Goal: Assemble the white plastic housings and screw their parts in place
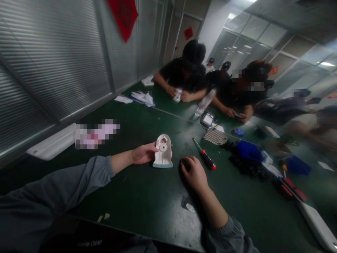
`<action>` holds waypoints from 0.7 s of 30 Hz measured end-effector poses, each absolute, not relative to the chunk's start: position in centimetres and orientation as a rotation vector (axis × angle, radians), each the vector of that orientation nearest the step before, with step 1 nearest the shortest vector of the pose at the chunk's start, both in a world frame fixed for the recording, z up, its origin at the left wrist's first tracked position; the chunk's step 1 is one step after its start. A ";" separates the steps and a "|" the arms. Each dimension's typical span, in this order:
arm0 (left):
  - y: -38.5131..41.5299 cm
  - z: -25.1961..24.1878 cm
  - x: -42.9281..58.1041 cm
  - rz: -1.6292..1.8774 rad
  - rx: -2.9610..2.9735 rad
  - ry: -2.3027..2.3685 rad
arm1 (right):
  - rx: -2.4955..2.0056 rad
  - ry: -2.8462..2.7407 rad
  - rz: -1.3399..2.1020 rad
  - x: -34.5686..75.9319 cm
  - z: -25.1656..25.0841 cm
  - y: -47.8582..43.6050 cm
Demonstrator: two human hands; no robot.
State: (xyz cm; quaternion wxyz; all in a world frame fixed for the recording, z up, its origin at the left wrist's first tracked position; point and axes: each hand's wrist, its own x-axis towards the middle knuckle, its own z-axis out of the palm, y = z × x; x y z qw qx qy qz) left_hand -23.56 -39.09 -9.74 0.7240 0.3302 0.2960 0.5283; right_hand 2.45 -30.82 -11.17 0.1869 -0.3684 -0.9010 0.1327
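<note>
My left hand (143,153) grips a white plastic housing (163,151) by its left edge, holding it upright on the dark green table (147,196). The part has a rounded top and a round hole near its upper middle. My right hand (194,173) rests on the table just right of the part, fingers curled over a small dark object (185,163) that I cannot make out. A screwdriver with a red and black handle (206,159) lies just beyond my right hand, untouched.
A perforated white cover (215,136), a white charger with cable (207,120), a plastic bottle (204,104), blue and black items (247,151) and red-handled tools (291,188) lie to the right. White gloves (143,97) lie at the left. Other people sit across the table.
</note>
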 end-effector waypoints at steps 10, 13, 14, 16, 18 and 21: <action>-39.7 -10.6 -23.6 0.991 0.842 0.603 | -1.046 -2.432 0.521 2.6 -11.3 -30.7; -39.7 -10.6 -23.4 1.021 0.784 0.587 | -1.034 -2.389 0.563 2.6 -11.4 -30.5; -39.6 -10.6 -23.4 1.044 0.752 0.584 | -1.030 -2.384 0.571 2.6 -11.5 -30.5; -39.5 -10.7 -23.4 1.088 0.684 0.569 | -1.032 -2.388 0.585 2.5 -11.6 -30.5; -39.3 -10.7 -23.5 1.121 0.626 0.520 | -1.045 -2.382 0.604 2.5 -11.7 -30.6; -39.0 -10.9 -23.6 1.122 0.556 0.434 | -1.070 -2.343 0.639 2.5 -11.7 -30.6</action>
